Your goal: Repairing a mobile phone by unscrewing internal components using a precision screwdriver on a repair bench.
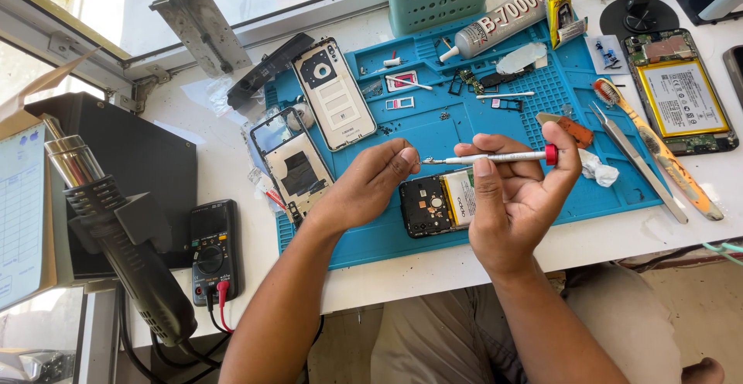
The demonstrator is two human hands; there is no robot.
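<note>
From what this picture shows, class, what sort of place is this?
Most likely a phone repair bench. An opened phone lies on a blue work mat, the right hand holds a precision screwdriver, and a multimeter sits nearby.

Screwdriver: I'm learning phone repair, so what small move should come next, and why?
Probably lower the screwdriver tip onto the opened phone. The right hand holds it level above the phone, the left hand pinches at its tip, and the phone lies directly beneath.
</note>
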